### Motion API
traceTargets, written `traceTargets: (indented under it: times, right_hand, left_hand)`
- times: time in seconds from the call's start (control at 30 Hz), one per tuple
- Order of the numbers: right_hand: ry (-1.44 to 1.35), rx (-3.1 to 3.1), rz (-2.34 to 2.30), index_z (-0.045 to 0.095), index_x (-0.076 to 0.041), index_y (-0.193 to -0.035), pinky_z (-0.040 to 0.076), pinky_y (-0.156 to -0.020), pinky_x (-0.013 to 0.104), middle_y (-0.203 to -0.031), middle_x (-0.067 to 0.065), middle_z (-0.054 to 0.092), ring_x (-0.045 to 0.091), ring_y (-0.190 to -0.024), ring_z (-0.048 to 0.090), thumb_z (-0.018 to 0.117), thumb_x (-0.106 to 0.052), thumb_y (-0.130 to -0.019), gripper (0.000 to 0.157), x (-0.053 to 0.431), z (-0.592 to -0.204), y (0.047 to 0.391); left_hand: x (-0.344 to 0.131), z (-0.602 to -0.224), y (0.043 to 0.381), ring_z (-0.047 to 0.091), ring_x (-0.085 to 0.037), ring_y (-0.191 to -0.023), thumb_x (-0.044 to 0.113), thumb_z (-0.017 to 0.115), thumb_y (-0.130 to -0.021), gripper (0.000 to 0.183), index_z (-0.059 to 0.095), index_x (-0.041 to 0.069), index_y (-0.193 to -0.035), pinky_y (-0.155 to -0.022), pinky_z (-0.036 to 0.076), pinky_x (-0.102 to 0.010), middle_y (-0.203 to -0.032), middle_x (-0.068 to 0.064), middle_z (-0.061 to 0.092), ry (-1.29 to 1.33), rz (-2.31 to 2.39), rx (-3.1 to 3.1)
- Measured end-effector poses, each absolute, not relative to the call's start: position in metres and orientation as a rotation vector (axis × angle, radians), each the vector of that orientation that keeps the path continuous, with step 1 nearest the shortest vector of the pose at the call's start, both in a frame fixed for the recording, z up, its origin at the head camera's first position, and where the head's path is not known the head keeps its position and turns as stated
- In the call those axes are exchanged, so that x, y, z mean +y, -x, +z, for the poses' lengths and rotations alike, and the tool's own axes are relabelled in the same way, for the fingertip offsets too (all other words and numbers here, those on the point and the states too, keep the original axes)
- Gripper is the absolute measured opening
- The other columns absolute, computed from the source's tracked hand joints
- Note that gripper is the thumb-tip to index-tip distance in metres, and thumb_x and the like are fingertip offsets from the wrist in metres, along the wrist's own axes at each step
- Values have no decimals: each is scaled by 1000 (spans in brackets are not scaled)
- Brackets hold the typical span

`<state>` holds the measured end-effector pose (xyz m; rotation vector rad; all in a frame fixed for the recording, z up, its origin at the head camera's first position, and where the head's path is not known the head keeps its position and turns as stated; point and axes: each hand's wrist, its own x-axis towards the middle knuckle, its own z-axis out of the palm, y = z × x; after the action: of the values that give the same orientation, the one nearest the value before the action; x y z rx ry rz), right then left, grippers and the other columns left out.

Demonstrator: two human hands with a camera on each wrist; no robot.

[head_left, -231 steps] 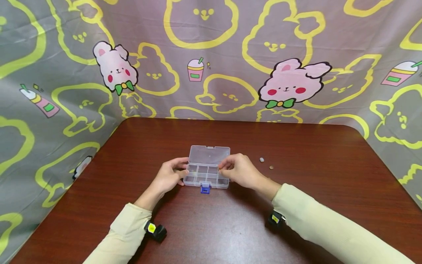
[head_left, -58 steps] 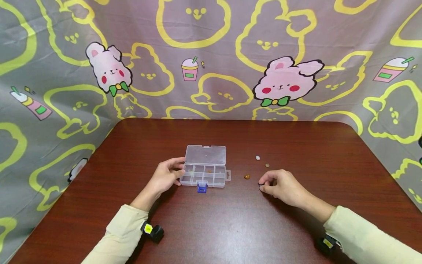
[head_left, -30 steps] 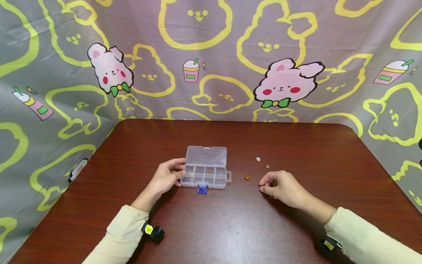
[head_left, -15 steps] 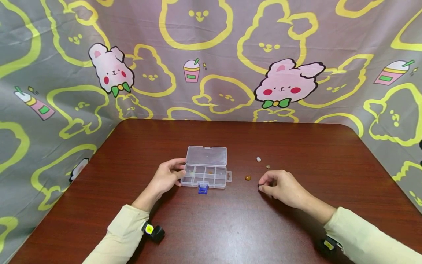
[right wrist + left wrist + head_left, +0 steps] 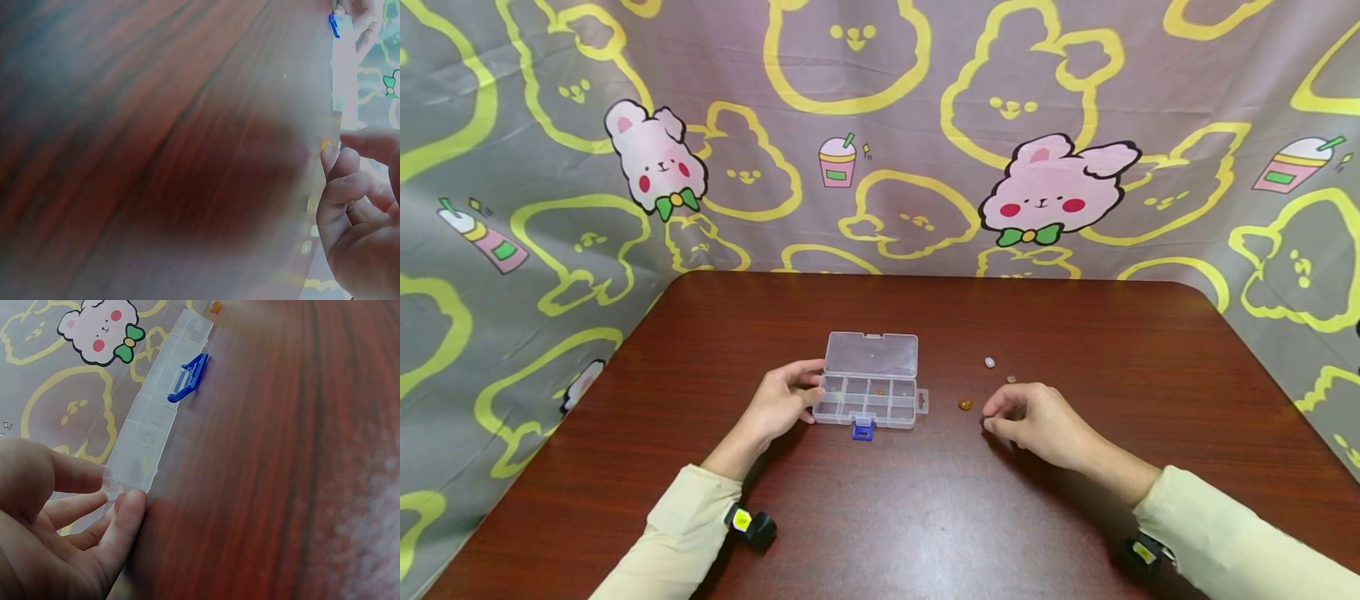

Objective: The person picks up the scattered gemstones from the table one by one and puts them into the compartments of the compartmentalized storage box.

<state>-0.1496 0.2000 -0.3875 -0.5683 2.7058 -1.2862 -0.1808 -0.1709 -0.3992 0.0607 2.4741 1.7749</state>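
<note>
L fingers [image 5: 128, 509] lie relaxed against the box [image 5: 872, 392] left end, prob. to steady it; lid tipped back, blue latch [image 5: 863, 429] on near side. R hand [image 5: 1037, 417]: fingers curled, tips close; can't tell if holding anything. Amber bead [image 5: 965, 405] just left of it, 2 more beads [image 5: 990, 362] far side. Table [image 5: 925, 517] bare nearby, edges well off.

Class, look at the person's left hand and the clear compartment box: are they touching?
Touching. In the left wrist view, the left hand's fingertips rest against the end wall of the clear compartment box.
</note>
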Motion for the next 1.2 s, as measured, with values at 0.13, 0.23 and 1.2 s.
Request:
traceTargets:
  times: [0.13, 0.23, 1.2]
  right_hand:
    - [581, 2707, -1288, 71, -11, -88, 48, -47, 27, -74, -4, 65, 12, -50, 54, 75, -4, -86, 8, 197, -386, 151]
    - [597, 2701, -1296, 71, -10, -89, 49, -47, 27, -74, -3, 66, 12, -50, 54, 75, -2, -86, 9, 193, -387, 151]
    - [673, 2699, -1323, 73, -8, -89, 51, -55, 29, -73, -5, 67, 12, -51, 57, 76, -5, -85, 6, 147, -380, 168]
  left_hand:
    - [-171, -399, 180, 61, -19, -72, -8, 62, -91, 44, 58, -6, -135, -52, 55, -28, -114, -27, 63, -69, 1776, 2476]
    - [-171, -397, 178, 61, -19, -72, -8, 62, -91, 44, 57, -7, -135, -52, 55, -28, -115, -28, 62, -90, 1785, 2472]
    - [-170, -394, 176, 61, -20, -71, -8, 63, -91, 45, 56, -9, -135, -51, 55, -28, -114, -29, 63, -100, 1812, 2464]
